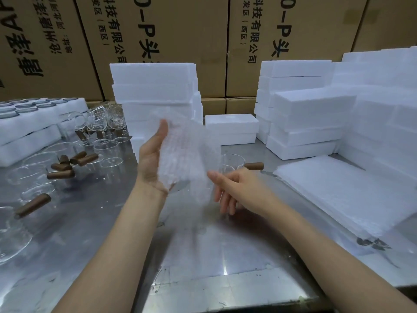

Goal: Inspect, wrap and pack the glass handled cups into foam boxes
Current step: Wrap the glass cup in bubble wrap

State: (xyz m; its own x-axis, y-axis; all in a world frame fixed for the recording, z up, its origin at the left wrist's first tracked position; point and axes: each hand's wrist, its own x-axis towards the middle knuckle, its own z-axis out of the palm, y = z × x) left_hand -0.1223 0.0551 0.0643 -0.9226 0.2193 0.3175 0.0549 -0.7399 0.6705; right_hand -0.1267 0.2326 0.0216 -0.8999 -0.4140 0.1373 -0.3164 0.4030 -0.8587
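Left hand [153,154] raised above the steel bench [203,256], palm turned right, fingers straight, flat against the side of a bubble wrap bundle [187,152]; bundle is blurred, cannot tell what is inside. Right hand [237,188] just below and right of the bundle, fingers relaxed and loosely spread, thumb tip near the wrap's lower edge; contact unclear, grasping nothing visibly. One glass handled cup [232,162] with a brown handle [253,166] stands on the bench just behind the right hand, partly hidden by the wrap. More glass cups [67,159] with brown handles lie scattered on the bench's left side, several on their sides. Far left, a foam tray [29,132] with round cells. Behind the bundle, a stack of foam boxes [155,86]; a single closed foam box [231,128] sits on the bench right of it; further stacks [304,114] at right. A pile of white wrap sheets [334,188] lies on the bench at right. Printed cardboard cartons [158,30] form the back wall.
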